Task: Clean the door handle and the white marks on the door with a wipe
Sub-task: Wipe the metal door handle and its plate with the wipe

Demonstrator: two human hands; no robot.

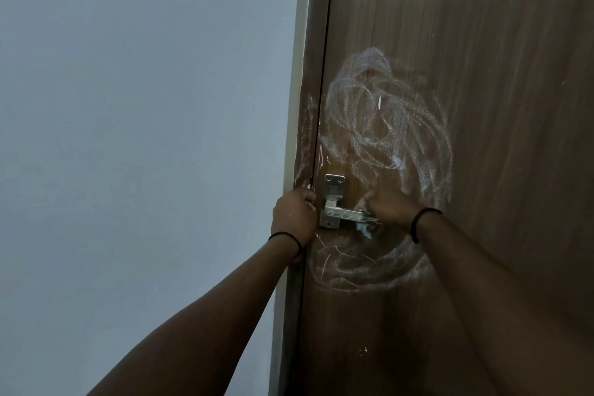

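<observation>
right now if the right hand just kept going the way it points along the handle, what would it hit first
The right hand, gripping the wipe, points leftward along the handle's lever. Going on, it would probably first meet the handle's metal base plate, then the left hand at the door edge; depth is unclear.

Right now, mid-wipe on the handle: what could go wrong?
1. The right hand holds the wipe at the door handle's outer end; pushing down could turn the lever and swing the door.
2. The left hand grips at the door edge by the frame; fingers could get pinched.
3. The small wipe may smear the big white marks.
</observation>
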